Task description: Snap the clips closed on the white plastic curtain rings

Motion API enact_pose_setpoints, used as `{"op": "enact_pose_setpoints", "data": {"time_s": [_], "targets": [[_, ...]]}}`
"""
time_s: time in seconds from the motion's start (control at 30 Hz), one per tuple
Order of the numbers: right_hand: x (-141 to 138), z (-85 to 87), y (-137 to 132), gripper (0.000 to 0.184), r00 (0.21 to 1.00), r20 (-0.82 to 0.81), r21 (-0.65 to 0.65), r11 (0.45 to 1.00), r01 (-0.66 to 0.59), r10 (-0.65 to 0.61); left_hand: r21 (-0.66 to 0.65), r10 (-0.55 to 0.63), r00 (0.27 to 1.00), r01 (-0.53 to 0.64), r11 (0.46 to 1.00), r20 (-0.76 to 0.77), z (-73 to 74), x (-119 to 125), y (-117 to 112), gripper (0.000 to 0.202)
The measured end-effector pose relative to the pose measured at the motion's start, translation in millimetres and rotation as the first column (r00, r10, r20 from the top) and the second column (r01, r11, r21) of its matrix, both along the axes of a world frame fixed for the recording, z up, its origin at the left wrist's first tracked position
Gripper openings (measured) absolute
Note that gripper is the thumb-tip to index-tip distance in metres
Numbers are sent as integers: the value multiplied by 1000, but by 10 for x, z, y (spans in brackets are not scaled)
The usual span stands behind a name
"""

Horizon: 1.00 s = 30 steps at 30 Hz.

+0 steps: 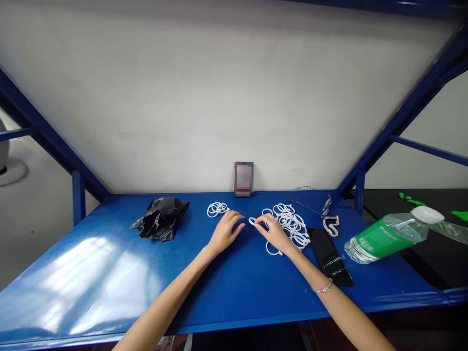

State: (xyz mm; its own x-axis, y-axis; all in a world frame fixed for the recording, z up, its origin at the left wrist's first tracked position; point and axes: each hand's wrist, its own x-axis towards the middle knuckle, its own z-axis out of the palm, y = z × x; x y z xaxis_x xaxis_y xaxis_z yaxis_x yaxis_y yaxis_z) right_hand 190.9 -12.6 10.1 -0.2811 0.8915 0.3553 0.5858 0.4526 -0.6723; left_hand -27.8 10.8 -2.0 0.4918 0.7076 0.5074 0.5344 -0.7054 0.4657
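My right hand [275,233] pinches a small white plastic ring [252,221] between thumb and fingers, just above the blue tabletop. Under and beyond that hand lies a loose heap of several white rings [292,223], each with a small knob. One more ring [272,249] rests at the heap's near side. My left hand [225,231] is held with thumb and fingers apart, nothing between them, to the left of the held ring. Just behind the left hand's fingers sits a smaller cluster of white rings [217,209].
A crumpled black plastic bag [161,218] lies at left. One phone [243,179] leans on the back wall; another dark phone [331,257] lies at right. Glasses [326,206], a white curved piece [331,226] and a water bottle [391,236] stand or lie nearby on the blue table [234,297].
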Motion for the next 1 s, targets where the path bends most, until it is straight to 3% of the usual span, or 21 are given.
{"op": "enact_pose_setpoints", "data": {"time_s": [0.1,0.27,0.47,0.57,0.7,0.83,0.93,1.0], "targets": [[-88,-56,-27,19,995,-89,-84,995,-49,42,-109,-131,990,135,985,50,-19,147,-134,28],[-135,-82,-49,24,957,-283,-267,953,-141,62,-236,-174,977,199,951,121,-25,176,-174,40],[-156,-111,-65,21,980,-200,-204,978,-50,9,-314,-112,988,142,939,110,-15,265,-303,33],[-174,-135,-58,22,979,-203,-220,975,-32,-14,-307,-61,997,76,949,57,-72,357,-397,35],[-153,-121,-14,20,987,-152,-158,987,28,-53,-194,-20,994,0,981,-105,-129,420,-454,33],[-78,-78,37,21,987,-148,-158,987,41,-65,-67,-116,966,103,992,-233,-142,440,-445,17],[-25,-69,56,19,989,-128,-181,982,45,-69,-93,-170,961,153,984,-218,-153,442,-408,19],[3,-66,62,17,990,-131,-196,980,26,-52,-191,-168,981,148,970,-96,-150,418,-365,21]]}}
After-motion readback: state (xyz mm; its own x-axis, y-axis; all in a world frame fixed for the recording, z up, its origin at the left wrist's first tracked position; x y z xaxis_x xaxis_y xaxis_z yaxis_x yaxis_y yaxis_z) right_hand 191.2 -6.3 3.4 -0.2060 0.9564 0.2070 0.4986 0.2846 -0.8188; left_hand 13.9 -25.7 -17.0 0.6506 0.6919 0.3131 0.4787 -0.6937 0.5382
